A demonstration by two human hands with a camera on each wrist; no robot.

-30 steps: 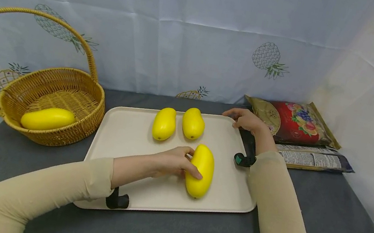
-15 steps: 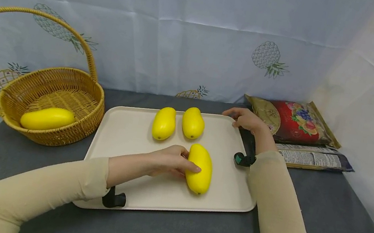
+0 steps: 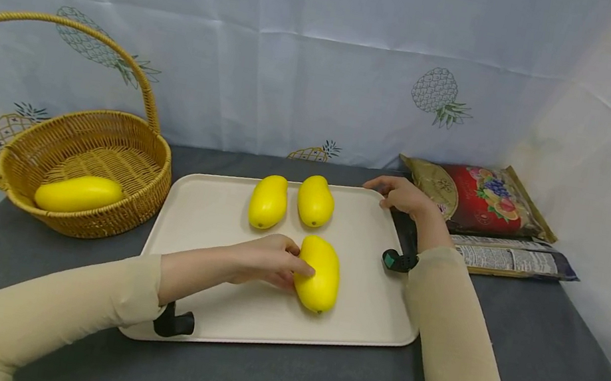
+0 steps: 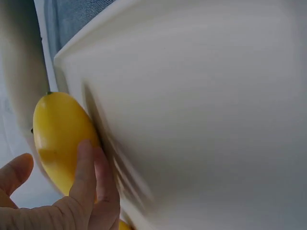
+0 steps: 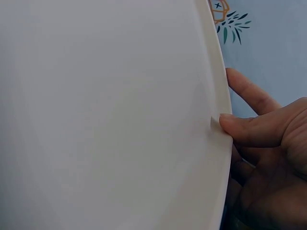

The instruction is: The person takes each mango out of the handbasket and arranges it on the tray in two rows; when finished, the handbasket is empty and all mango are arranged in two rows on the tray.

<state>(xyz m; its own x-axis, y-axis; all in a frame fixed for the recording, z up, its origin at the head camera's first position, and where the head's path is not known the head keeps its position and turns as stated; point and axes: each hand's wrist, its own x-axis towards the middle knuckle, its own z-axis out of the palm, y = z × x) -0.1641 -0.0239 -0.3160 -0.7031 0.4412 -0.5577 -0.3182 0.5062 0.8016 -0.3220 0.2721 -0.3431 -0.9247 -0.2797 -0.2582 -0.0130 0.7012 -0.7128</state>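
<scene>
My left hand holds a smooth yellow oblong fruit from its left side, over the right half of the beige tray. In the left wrist view, the fingers lie along the flank of this fruit, with the thumb on the opposite side. Two similar yellow fruits, one on the left and one on the right, lie near the tray's back edge. My right hand grips the tray's far right corner. In the right wrist view, its thumb presses on the rim, fingers behind it.
A wicker basket with a tall handle stands at the left, with another yellow fruit in it. At the back right, a red and gold packet lies by a flat printed packet. A pineapple-print cloth hangs behind.
My left hand has shifted a little to the left, and the yellow fruit has come with it. The right hand stays at the tray corner.
</scene>
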